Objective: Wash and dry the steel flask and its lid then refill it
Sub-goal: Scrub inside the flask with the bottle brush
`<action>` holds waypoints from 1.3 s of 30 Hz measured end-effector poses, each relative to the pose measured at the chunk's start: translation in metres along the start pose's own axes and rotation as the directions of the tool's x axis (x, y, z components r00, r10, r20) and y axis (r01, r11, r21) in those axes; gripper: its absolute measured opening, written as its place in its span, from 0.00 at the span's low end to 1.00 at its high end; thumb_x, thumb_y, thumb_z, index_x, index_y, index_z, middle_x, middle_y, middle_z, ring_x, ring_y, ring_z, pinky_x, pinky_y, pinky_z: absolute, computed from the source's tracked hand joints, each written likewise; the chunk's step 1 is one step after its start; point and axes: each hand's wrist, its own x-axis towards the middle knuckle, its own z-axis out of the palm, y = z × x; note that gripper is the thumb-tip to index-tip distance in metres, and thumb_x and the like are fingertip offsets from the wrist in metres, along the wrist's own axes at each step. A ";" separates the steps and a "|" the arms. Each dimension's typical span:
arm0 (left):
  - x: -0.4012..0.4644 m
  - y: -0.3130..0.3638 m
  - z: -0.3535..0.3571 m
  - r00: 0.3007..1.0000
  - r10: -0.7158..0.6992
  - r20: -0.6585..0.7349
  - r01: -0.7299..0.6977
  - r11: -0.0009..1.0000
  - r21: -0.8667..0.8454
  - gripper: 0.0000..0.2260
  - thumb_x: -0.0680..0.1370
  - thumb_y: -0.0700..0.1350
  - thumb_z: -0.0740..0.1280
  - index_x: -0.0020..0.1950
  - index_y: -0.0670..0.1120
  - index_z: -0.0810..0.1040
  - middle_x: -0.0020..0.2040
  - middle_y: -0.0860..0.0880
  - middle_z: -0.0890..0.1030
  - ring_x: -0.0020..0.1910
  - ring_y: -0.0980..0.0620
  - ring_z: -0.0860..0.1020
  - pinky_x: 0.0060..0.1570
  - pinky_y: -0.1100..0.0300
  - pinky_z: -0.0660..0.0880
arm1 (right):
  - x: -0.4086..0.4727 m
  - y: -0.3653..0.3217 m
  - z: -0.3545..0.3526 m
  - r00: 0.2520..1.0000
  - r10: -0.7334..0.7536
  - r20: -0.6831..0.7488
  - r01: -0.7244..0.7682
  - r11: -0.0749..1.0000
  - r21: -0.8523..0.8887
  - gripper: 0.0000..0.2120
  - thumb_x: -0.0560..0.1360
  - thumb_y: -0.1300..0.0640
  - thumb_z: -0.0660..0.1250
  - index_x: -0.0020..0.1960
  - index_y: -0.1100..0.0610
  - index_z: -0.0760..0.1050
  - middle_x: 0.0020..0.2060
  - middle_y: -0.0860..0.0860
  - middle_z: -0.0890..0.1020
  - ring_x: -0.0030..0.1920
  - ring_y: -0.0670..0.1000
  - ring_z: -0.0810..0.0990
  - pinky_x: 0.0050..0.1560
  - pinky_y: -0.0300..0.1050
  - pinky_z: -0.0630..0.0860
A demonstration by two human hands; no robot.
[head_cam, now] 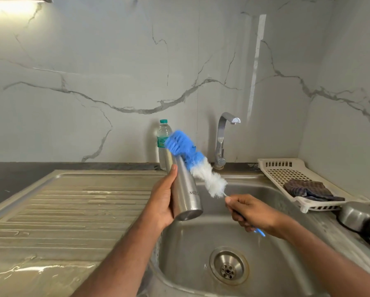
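1. Two bare hands work above the sink (272, 213), which is set into the tabletop (12, 174).
2. Left hand (163, 202) grips the steel flask (185, 194); its fingers are curled round the body and the thumb lies along the near side. The flask hangs in the air over the left part of the basin, tilted, base toward the camera and neck pointing up and away.
3. Right hand (249, 213) holds the thin handle of a bottle brush (195, 162), fingers wrapped tightly round it.
4. Blue and white bristles lie against the flask's upper part, and the blue end is blurred.
5. Behind the flask stands a plastic water bottle (163, 142), with the tap (222, 140) just to its right.
6. On the right, a white tray (274, 168) carries a dark cloth (308, 189).
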 end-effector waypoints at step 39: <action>0.003 0.001 -0.004 0.984 0.143 0.105 -0.123 0.975 -0.183 0.28 0.77 0.65 0.65 0.66 0.45 0.80 0.52 0.38 0.82 0.53 0.35 0.79 0.60 0.36 0.75 | -0.020 -0.015 -0.012 0.968 0.099 0.231 -0.108 0.994 0.029 0.18 0.84 0.41 0.58 0.43 0.53 0.66 0.32 0.52 0.58 0.31 0.50 0.54 0.30 0.43 0.58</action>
